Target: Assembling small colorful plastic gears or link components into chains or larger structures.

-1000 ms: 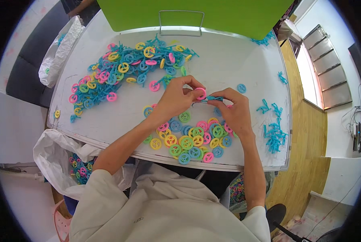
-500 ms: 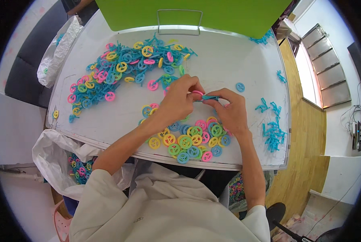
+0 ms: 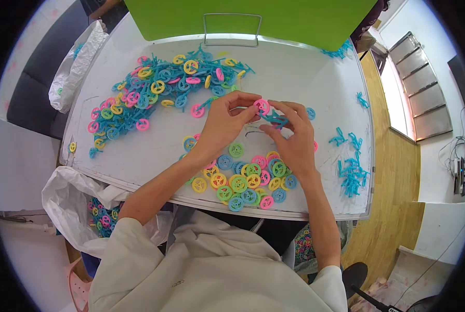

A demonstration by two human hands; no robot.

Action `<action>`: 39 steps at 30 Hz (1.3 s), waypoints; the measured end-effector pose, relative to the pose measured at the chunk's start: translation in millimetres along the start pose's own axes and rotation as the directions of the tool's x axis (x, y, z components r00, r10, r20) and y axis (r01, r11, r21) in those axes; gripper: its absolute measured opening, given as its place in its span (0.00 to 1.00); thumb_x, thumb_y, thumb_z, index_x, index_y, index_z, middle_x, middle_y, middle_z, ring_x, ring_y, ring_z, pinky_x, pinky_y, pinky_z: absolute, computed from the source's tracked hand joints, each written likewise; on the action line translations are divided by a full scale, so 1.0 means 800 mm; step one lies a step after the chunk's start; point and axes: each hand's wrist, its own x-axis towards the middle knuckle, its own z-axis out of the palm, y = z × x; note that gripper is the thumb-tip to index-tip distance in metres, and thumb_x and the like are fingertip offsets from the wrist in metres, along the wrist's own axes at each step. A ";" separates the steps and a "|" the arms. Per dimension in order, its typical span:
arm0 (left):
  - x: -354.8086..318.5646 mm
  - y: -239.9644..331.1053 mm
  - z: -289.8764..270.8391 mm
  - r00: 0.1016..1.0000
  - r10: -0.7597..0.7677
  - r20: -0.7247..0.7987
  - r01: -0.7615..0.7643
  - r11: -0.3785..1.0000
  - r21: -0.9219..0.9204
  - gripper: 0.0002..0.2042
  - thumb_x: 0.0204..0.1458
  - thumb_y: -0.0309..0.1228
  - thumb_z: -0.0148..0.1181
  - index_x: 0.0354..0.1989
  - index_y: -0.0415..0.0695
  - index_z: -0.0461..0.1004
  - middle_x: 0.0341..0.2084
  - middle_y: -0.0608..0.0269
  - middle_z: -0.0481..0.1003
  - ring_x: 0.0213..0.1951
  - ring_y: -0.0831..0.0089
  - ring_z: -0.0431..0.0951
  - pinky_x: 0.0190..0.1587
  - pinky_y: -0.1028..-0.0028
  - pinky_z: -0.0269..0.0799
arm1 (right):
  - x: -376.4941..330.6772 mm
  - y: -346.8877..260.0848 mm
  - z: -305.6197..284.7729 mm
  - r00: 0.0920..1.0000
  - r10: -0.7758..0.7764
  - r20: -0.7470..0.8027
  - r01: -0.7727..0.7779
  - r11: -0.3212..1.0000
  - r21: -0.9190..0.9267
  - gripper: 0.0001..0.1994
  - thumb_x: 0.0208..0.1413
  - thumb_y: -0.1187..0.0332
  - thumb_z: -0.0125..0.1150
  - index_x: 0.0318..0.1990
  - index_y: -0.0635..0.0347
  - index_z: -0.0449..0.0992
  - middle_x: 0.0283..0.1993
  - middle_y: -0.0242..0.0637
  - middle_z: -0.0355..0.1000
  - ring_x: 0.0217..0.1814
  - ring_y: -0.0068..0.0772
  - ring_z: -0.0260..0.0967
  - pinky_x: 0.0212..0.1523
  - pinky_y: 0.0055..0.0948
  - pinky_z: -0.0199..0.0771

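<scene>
Over the middle of the white table [image 3: 315,156], my left hand [image 3: 224,122] pinches a small pink plastic wheel [image 3: 262,107] by its rim, face turned up. A teal branched plastic piece [image 3: 277,120] sits against the wheel, with the fingers of my right hand [image 3: 295,138] closed around it. Whether the two parts are joined I cannot tell. Just below my hands lies a spread of loose wheels [image 3: 253,180] in pink, yellow, green and blue. One green wheel [image 3: 236,150] lies slightly apart from them.
A heap of teal pieces with wheels [image 3: 154,86] covers the table's far left. Several bare teal pieces [image 3: 353,174] lie at the right edge. A green panel [image 3: 253,21] stands at the back. At the near left hangs a white sack [image 3: 66,197] holding more parts.
The pink wheel has turned from edge-on to face-up and moved slightly away from me. The teal piece has tilted in my right hand. A green wheel formerly mostly covered now shows.
</scene>
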 end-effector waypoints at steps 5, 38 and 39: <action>-0.003 0.000 0.002 1.000 0.018 0.000 -0.018 1.000 0.016 0.11 0.55 0.24 0.56 0.46 0.35 0.72 0.39 0.56 0.76 0.38 0.74 0.78 0.42 0.77 0.77 | -0.001 0.008 -0.005 0.999 0.008 -0.035 -0.005 0.998 0.064 0.18 0.44 0.79 0.67 0.47 0.62 0.76 0.42 0.37 0.73 0.36 0.26 0.73 0.37 0.23 0.76; -0.002 -0.017 0.003 0.991 0.095 0.092 -0.108 0.983 0.147 0.05 0.53 0.21 0.54 0.38 0.37 0.74 0.32 0.60 0.77 0.34 0.75 0.78 0.38 0.77 0.74 | -0.001 -0.008 -0.017 0.977 0.203 0.064 -0.209 0.973 0.100 0.20 0.39 0.75 0.72 0.44 0.60 0.78 0.35 0.34 0.74 0.33 0.24 0.69 0.36 0.23 0.70; -0.003 -0.009 -0.002 0.993 0.082 0.087 -0.096 0.981 0.167 0.05 0.54 0.21 0.54 0.38 0.37 0.74 0.31 0.62 0.77 0.34 0.77 0.77 0.36 0.78 0.73 | 0.002 -0.014 -0.021 0.974 0.175 0.145 -0.193 0.974 0.121 0.21 0.40 0.74 0.72 0.46 0.59 0.77 0.39 0.36 0.74 0.37 0.26 0.71 0.39 0.24 0.72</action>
